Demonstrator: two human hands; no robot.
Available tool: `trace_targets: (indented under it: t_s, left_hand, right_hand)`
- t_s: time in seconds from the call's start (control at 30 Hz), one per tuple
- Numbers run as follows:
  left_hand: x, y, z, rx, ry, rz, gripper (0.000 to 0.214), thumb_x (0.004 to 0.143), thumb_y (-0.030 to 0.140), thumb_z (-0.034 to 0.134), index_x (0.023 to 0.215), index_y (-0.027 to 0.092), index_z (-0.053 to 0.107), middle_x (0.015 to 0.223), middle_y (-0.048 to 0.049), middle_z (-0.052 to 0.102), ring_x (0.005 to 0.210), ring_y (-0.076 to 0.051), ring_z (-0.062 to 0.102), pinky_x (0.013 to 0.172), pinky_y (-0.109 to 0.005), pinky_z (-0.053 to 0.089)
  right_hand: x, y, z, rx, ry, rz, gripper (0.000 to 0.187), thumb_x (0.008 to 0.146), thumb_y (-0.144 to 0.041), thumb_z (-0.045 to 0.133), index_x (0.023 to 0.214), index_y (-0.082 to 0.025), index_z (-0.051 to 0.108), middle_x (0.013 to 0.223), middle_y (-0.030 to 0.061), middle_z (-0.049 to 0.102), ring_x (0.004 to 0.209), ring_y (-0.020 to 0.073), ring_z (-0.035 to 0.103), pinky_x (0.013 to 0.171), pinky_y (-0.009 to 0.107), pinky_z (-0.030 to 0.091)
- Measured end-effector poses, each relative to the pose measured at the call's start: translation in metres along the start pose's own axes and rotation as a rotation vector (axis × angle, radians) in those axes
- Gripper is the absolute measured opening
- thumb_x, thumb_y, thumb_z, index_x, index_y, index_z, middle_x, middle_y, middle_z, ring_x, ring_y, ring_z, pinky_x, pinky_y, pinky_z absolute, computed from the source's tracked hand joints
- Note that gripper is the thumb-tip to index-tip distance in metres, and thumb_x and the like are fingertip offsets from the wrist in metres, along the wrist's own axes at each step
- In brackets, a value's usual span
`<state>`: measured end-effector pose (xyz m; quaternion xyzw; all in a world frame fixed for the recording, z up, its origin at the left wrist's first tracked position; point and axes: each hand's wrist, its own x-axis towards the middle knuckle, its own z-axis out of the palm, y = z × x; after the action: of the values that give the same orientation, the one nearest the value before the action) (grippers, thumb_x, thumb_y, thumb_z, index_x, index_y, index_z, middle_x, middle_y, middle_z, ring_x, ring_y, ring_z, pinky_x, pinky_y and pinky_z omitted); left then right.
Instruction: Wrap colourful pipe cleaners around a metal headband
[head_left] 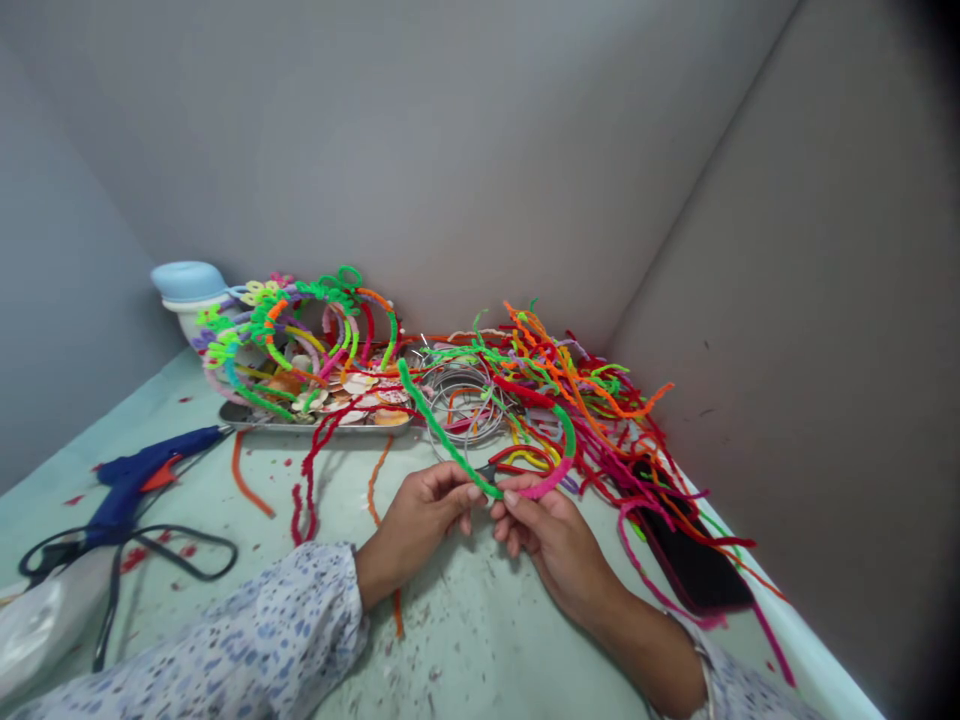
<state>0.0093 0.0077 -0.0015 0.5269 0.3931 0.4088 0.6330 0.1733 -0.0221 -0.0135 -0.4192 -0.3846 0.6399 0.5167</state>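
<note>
We see a green pipe cleaner [439, 428] between the two hands, raised over the near middle of the table [480, 650], its free end slanting up and to the left. At its lower end it meets a curved band [549, 482] of pink, green and red; we cannot tell how they join. The left hand [420, 515] pinches the green piece between thumb and bent forefinger, wrist angled inward, forearm reaching in from the lower left. The right hand [559, 545] pinches the meeting point, its other fingers curled below, its sleeve [724, 675] sitting farther back from the wrist. Just beyond, we find scissors [529, 456] and a wire coil [495, 410]. Farther out are a tray [360, 429] of shells, a pipe-cleaner heap [592, 380], a phone [690, 560] and a blue glue gun [157, 458].
</note>
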Motion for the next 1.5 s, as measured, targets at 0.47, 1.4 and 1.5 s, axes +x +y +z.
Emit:
trace_targets:
  t_s: [0.47, 1.4, 1.5]
  left_hand:
    - [-0.001, 0.0, -0.001, 0.091, 0.003, -0.002, 0.021, 0.082, 0.033, 0.06, 0.074, 0.014, 0.059, 0.052, 0.0037, 0.055, 0.046, -0.006, 0.043, 0.046, -0.019, 0.03]
    - [-0.004, 0.008, 0.004, 0.065, 0.054, -0.024, 0.02, 0.076, 0.032, 0.061, 0.068, 0.015, 0.056, 0.048, 0.0035, 0.054, 0.042, -0.007, 0.044, 0.044, -0.021, 0.029]
    - [-0.003, 0.007, 0.003, 0.083, 0.057, -0.022, 0.019, 0.076, 0.031, 0.06, 0.067, 0.014, 0.056, 0.048, 0.0026, 0.054, 0.042, -0.008, 0.045, 0.045, -0.021, 0.03]
  right_hand:
    - [-0.006, -0.003, 0.006, -0.288, 0.044, -0.099, 0.03, 0.083, -0.042, 0.058, 0.094, -0.014, 0.056, 0.076, 0.0036, 0.065, 0.054, 0.0105, 0.055, 0.048, 0.023, 0.044]
    - [-0.013, 0.001, 0.002, -0.942, 0.052, -0.593, 0.019, 0.091, -0.023, 0.048, 0.101, -0.022, 0.063, 0.09, 0.0066, 0.069, 0.088, 0.0216, 0.066, 0.08, 0.036, 0.051]
    - [-0.012, 0.001, 0.002, -0.971, 0.031, -0.622, 0.02, 0.091, -0.022, 0.047, 0.103, -0.023, 0.063, 0.093, 0.0066, 0.069, 0.09, 0.0211, 0.065, 0.081, 0.035, 0.051]
